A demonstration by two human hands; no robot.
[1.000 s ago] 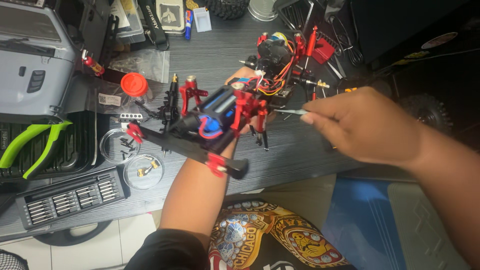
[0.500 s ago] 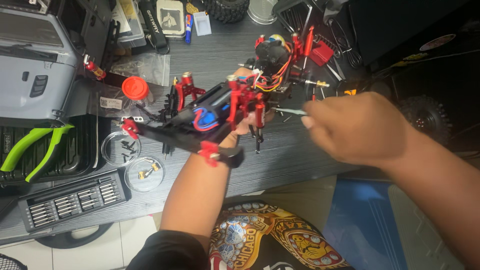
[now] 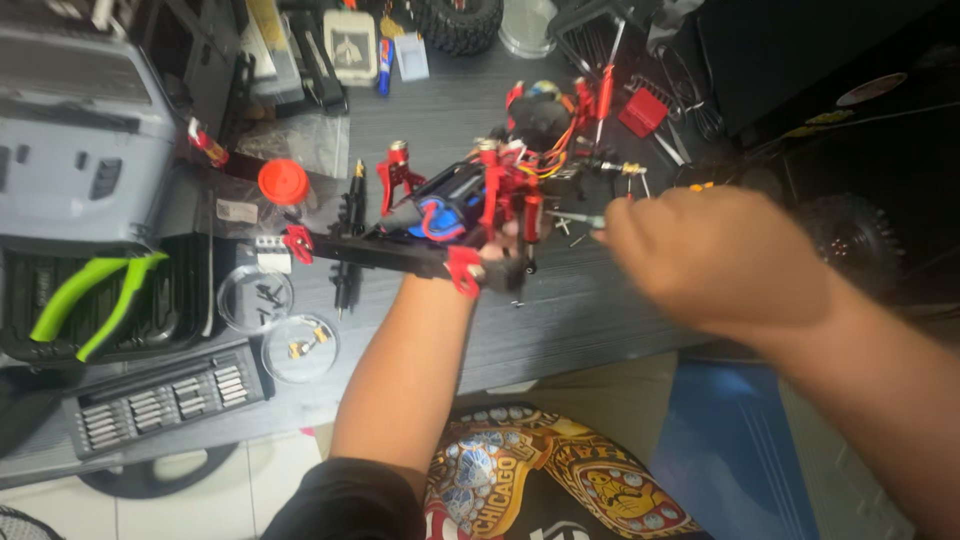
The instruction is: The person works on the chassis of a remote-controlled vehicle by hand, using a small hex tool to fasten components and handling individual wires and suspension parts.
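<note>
Holding a model chassis over a crowded dark desk

From the head view I see my left hand (image 3: 505, 255) gripping the red-and-black chassis (image 3: 450, 215) from beneath, above the dark woodgrain desk (image 3: 560, 320). My right hand (image 3: 715, 255) pinches a thin tool (image 3: 578, 217) beside it. Green pliers (image 3: 95, 300), two clear dishes (image 3: 255, 298) and a bit case (image 3: 160, 395) sit left; pale floor tiles (image 3: 560, 385) show below.

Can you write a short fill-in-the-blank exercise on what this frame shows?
1. The left hand holds up a model car chassis with ____ metal parts.
2. The right hand points a thin ____ at the chassis.
3. The pliers at the left have ____ handles.
4. Two round clear dishes lie on the ____.

Missing words: red; screwdriver; green; table
</note>
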